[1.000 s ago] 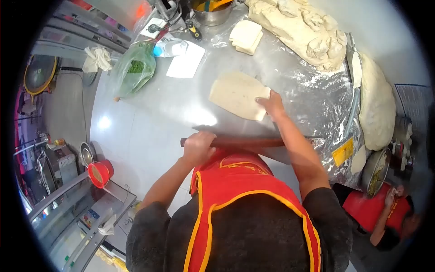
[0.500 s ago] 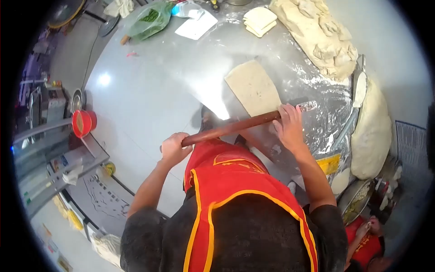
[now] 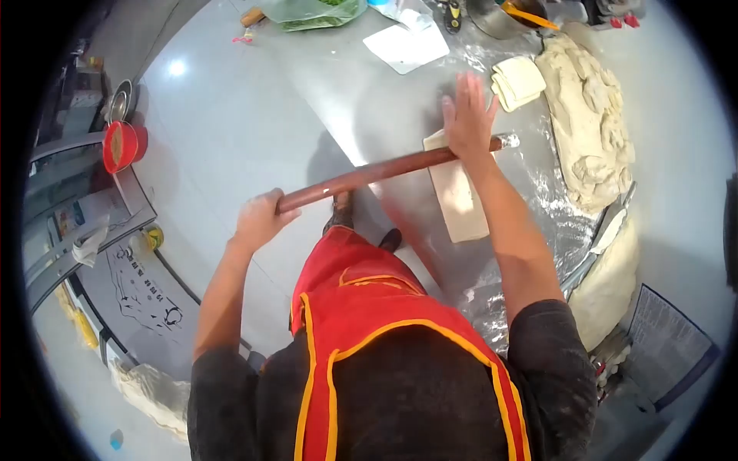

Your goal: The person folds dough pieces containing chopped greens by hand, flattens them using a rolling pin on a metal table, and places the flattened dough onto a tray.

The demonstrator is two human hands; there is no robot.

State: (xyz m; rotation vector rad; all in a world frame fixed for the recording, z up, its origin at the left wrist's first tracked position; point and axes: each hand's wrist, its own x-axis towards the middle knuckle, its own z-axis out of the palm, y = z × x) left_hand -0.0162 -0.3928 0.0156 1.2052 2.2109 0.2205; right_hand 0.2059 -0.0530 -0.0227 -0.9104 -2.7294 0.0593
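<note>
Left hand (image 3: 261, 221): closed round one end of the rolling pin (image 3: 369, 175), nine o'clock of view.
Right hand (image 3: 469, 123): fingers extended, unwrapped, laid over the pin's other end.
Dough sheet (image 3: 460, 203): spread on floured table (image 3: 534, 177), two o'clock; crossed by pin.
Folded dough stack (image 3: 519, 83): seen just beside right fingertips, two o'clock from hand.

Reddish-brown wooden rod (image 3: 384, 170), twelve o'clock; cream rectangular dough sheet (image 3: 460, 203), two o'clock; yellow-edged red cloth apron (image 3: 384, 307), six o'clock
</note>
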